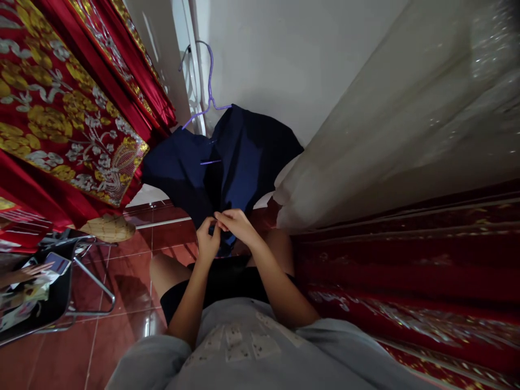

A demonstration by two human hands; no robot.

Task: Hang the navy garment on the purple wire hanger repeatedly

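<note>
A dark navy garment [252,157] with an open neckline hangs on a purple hanger [210,100] in front of me. At its lower front, my left hand [208,241] is closed, thumb and finger pinching the cloth's edge. My right hand [235,223] meets it there, its fingers also pinched together on the garment. The two sets of fingertips almost touch. Any small part between them is hidden. Below the hands, the garment's lower end drops between my knees.
Red cloth with gold and silver flowers [73,108] hangs at left. Sheer pale fabric [365,124] and red drapery [385,271] line the right. At lower left, another person's hand [34,271] is beside a phone [58,264] on a black metal-framed chair [60,303]. The floor [125,281] is red tile.
</note>
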